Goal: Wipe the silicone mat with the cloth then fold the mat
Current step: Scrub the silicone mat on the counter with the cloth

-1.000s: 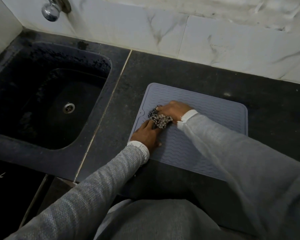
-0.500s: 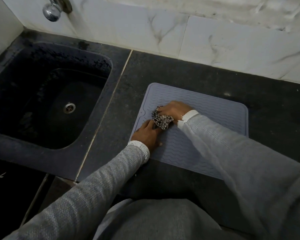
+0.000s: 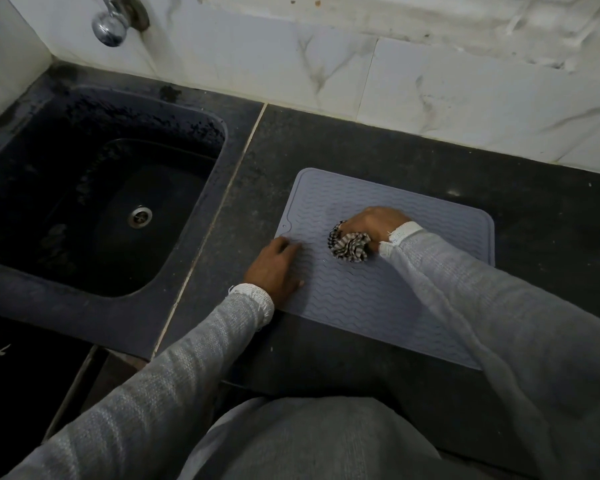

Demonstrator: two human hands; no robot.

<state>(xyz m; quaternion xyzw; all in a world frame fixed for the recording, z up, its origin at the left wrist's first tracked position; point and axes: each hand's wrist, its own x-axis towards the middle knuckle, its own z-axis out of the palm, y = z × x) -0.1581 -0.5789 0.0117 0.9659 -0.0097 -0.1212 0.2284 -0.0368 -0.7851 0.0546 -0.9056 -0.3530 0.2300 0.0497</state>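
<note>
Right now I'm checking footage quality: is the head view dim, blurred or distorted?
Head view: dim overall; black sink basin nearly lost in shadow; glare on the chrome tap; countertop edges bow from the wide lens; grey ribbed silicone mat stays sharp.

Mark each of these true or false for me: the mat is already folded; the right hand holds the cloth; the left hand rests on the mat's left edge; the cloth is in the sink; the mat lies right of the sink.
1. The mat is already folded. False: it lies flat on the counter.
2. The right hand holds the cloth. True.
3. The left hand rests on the mat's left edge. True.
4. The cloth is in the sink. False: it is bunched on the mat.
5. The mat lies right of the sink. True.
</note>
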